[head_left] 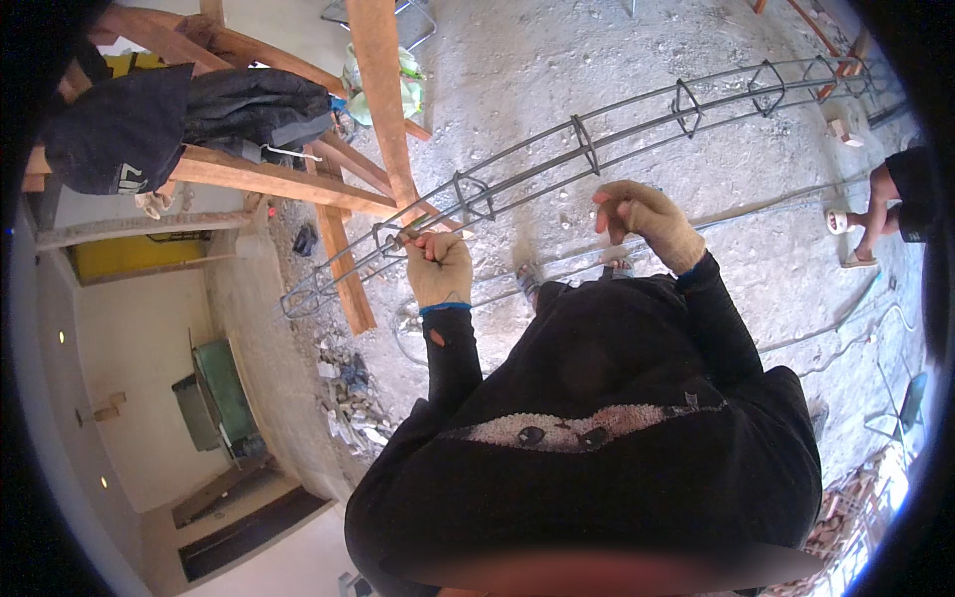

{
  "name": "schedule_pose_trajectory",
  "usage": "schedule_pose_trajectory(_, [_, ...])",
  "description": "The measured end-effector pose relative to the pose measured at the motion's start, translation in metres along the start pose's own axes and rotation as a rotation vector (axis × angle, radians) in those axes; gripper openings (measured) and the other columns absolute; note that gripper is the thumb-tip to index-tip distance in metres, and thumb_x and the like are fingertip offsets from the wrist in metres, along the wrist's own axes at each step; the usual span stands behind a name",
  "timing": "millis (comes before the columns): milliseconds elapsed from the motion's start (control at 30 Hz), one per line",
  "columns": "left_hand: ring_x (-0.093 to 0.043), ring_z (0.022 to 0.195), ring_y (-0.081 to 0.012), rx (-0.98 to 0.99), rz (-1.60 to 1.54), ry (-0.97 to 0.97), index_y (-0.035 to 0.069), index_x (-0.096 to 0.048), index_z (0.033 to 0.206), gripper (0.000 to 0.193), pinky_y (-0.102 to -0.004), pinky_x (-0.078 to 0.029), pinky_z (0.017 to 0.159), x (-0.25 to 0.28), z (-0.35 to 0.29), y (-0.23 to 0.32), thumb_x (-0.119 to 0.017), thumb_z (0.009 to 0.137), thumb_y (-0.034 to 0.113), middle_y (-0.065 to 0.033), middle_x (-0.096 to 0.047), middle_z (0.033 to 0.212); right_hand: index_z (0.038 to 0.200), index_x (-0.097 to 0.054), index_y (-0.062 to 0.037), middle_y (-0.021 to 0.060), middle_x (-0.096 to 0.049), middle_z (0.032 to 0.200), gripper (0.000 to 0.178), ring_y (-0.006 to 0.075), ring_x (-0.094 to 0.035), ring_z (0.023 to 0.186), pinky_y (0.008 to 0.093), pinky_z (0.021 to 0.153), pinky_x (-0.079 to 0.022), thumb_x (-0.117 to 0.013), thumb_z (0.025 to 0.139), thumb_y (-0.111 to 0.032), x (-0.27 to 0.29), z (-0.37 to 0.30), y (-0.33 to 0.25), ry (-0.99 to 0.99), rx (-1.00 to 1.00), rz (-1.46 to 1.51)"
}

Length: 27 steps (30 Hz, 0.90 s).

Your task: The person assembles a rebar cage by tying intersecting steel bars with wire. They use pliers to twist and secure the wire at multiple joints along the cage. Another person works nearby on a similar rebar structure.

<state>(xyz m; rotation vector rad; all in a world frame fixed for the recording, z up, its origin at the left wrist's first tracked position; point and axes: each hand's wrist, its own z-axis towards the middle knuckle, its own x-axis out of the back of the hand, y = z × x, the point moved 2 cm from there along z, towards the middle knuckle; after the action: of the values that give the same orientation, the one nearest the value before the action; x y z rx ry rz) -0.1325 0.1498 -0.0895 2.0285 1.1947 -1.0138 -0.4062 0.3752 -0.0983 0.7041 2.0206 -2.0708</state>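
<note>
A long rebar cage (637,129) of thin steel bars and square stirrups runs from the lower left to the far right in front of me. My left hand (440,274), in a beige glove with bare fingertips, is closed at the cage's near side by a stirrup (386,239) close to its left end. The exact grip is partly hidden by the fingers. To the right, my right hand (652,221) wears a matching glove and is raised on the near side of the cage. Its fingers are loosely bent and apart, with nothing visible in them.
Wooden beams (269,181) form a support at the left, with dark clothing (254,104) draped over them. Rubble (353,398) lies on the rough floor (517,70). Another person's legs (875,214) show at the right, near long bars or cables. A green bag (410,65) stands behind a post.
</note>
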Motion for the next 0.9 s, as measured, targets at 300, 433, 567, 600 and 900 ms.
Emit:
schedule_pose_trajectory(300, [-0.036,0.061,-0.0117,0.038,0.087,0.055,0.01,-0.056,0.09,0.031,-0.0276,-0.033,0.058,0.01,0.0,-0.015,-0.058,0.111,0.033,0.0037,-0.042,0.072,0.154,-0.051,-0.0071,0.0095,-0.07,0.13,0.068,0.0177,-0.066,0.102,0.0358,0.09,-0.053,-0.079,0.097,-0.03,-0.01,0.011,0.022,0.029,0.205,0.668])
schedule_pose_trajectory(433, [-0.033,0.061,-0.0115,-0.015,0.081,0.124,0.01,-0.053,0.088,0.031,-0.0275,-0.033,0.06,0.016,0.001,-0.012,-0.058,0.111,0.031,0.0037,-0.038,0.071,0.154,-0.051,-0.0053,0.0125,-0.065,0.137,0.061,0.0212,-0.067,0.105,0.0425,0.1,-0.054,-0.071,0.096,-0.013,-0.001,0.011,0.021,0.152,0.138,0.688])
schedule_pose_trajectory(567, [-0.033,0.061,-0.0113,0.017,0.071,0.118,0.01,-0.053,0.088,0.03,-0.0282,-0.033,0.06,0.025,0.007,-0.015,-0.059,0.111,0.029,0.0036,-0.039,0.071,0.155,-0.051,-0.0031,0.0142,-0.064,0.139,0.06,0.0205,-0.067,0.106,0.0422,0.103,-0.054,-0.064,0.096,-0.006,-0.016,0.001,0.016,0.141,-0.007,0.537])
schedule_pose_trajectory(600, [-0.034,0.061,-0.0112,0.032,0.075,0.124,0.01,-0.054,0.09,0.029,-0.0282,-0.033,0.058,0.027,0.009,-0.018,-0.059,0.111,0.03,0.004,-0.04,0.071,0.155,-0.05,-0.0025,0.0133,-0.064,0.137,0.059,0.02,-0.067,0.107,0.0405,0.103,-0.054,-0.064,0.098,-0.008,-0.02,0.003,0.014,0.109,0.011,0.435])
schedule_pose_trajectory(900, [-0.047,0.066,-0.0101,0.015,0.248,0.156,0.011,-0.06,0.1,0.021,-0.0273,-0.042,0.062,0.053,-0.008,-0.075,-0.061,0.11,0.029,0.0044,-0.05,0.077,0.137,-0.062,0.002,0.0116,-0.072,0.11,0.035,0.0188,-0.069,0.097,0.0361,0.092,-0.057,-0.061,0.109,-0.018,-0.02,0.013,0.029,0.25,0.015,0.118])
